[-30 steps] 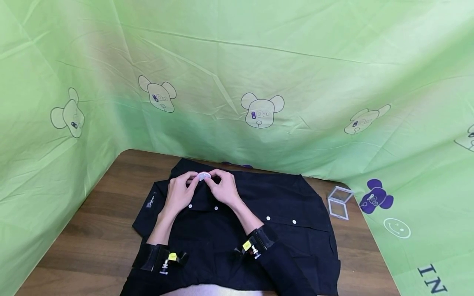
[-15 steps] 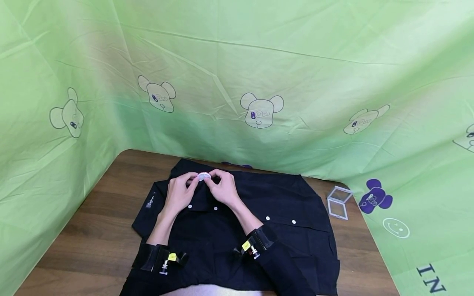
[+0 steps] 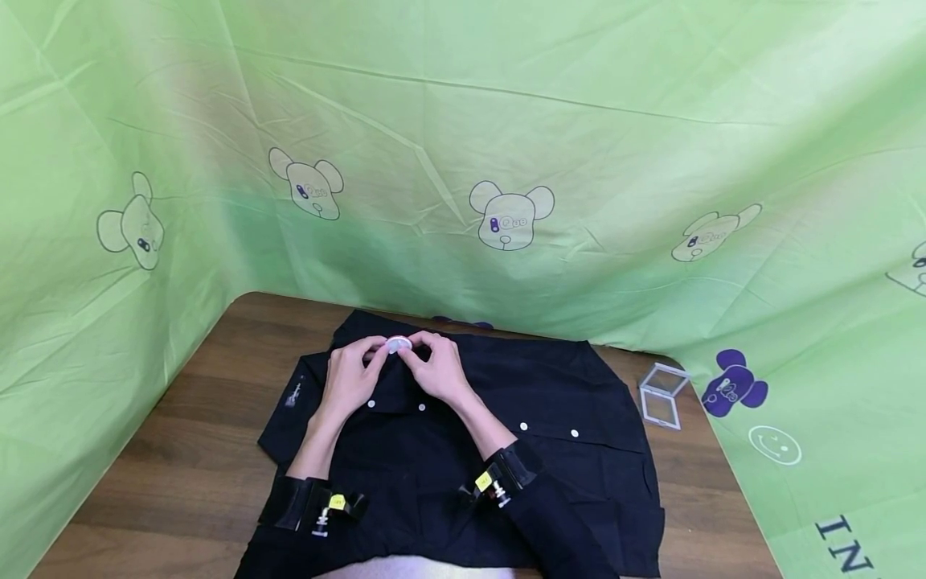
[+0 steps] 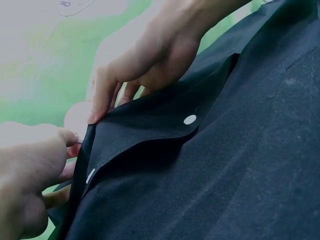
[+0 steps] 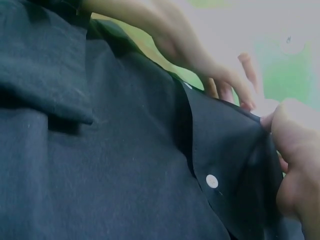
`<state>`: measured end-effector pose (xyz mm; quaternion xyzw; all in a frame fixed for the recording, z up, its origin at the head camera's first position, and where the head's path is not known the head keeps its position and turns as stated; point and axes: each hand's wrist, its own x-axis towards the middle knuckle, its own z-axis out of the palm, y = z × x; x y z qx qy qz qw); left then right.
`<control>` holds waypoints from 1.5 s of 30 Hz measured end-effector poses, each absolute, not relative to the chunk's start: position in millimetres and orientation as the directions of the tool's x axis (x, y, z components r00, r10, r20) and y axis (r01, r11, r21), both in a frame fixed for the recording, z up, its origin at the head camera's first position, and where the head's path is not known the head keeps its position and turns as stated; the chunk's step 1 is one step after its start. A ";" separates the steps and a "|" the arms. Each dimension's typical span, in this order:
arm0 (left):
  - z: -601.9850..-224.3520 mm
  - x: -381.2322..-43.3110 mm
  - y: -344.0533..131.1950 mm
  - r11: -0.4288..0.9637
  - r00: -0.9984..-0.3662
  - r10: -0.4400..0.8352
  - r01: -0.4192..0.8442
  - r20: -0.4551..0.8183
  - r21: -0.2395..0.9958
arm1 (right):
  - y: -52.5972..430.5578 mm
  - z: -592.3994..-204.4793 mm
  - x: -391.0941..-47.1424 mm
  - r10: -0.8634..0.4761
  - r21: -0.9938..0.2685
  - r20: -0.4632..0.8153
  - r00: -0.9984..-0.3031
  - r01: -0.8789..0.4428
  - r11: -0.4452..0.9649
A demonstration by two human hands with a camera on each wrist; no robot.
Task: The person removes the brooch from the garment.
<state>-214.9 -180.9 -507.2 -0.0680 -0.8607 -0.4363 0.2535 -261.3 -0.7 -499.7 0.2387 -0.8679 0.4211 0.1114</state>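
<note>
A small round white badge (image 3: 398, 344) with a pinkish rim is pinched between both hands at the upper left of a black shirt (image 3: 492, 378). My left hand (image 3: 350, 376) grips its left side with thumb and fingers. The right hand (image 3: 440, 371) pinches the opposite side. In the left wrist view the pale disc (image 4: 77, 120) stands up behind the raised edge of a pocket flap (image 4: 145, 122), partly covered by fingers. White buttons (image 5: 212, 181) show on the flap. How the badge meets the cloth is hidden.
The shirt lies spread over a brown wooden table (image 3: 166, 466). An opened clear square case (image 3: 661, 396) stands near the right edge. Behind the table and along its sides hangs a green printed cloth (image 3: 405, 121).
</note>
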 end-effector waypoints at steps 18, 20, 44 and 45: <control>-507.7 -214.3 -181.6 0.692 -0.815 -0.060 0.382 0.576 0.613 | 13.0 -486.0 -263.2 -0.447 -0.627 0.460 -0.767 -0.637 0.448; -508.0 -214.3 -181.9 0.696 -0.816 -0.056 0.380 0.575 0.608 | 12.9 -485.2 -263.5 -0.456 -0.613 0.470 -0.756 -0.651 0.448; -500.6 -213.8 -188.9 0.663 -0.821 -0.040 0.405 0.569 0.630 | 10.6 -489.6 -265.0 -0.398 -0.570 0.533 -0.747 -0.664 0.484; -500.1 -213.5 -189.9 0.663 -0.824 -0.037 0.403 0.565 0.630 | 10.8 -489.9 -265.1 -0.392 -0.573 0.533 -0.750 -0.661 0.485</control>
